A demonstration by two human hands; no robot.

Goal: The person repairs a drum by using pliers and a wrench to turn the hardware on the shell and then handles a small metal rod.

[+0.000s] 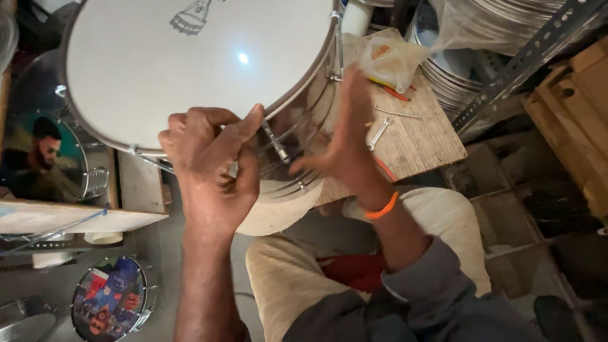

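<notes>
**Two hands at the rim of a steel drum**

The drum (190, 63) lay tilted across the person's lap and against the wooden surface (418, 142), its smooth white head facing up with a small glare spot and a dark line drawing near the far edge. Its shell was polished metal, mirror-bright and curved, ringed by a thin chrome hoop. A slim metal tension rod (276, 144) ran slantwise down the shell just below the hoop.

The left hand (212, 158) was bunched into a loose fist at the near rim, knuckles raised, the thumb stretched out straight so that its tip touched the hoop right above the rod. Its fingers were curled shut; whether they pinched something small inside could not be made out. The right hand (348, 136) stood edge-on beside the shell, blurred, fingers held flat, together and extended upward, the thumb pointing toward the rod. It held nothing and its palm was near the metal; contact could not be judged. An orange band (382, 209) circled that wrist above a grey sleeve.

On the rough, pale plank surface lay a small flat spanner (379, 134), a thin rod (398, 113) and a crumpled clear plastic bag (394, 60). Stacked shiny metal hoops (468, 57) rose behind it. To the left, smaller drums with printed coloured heads sat on a shelf and on the floor (109, 299).
</notes>
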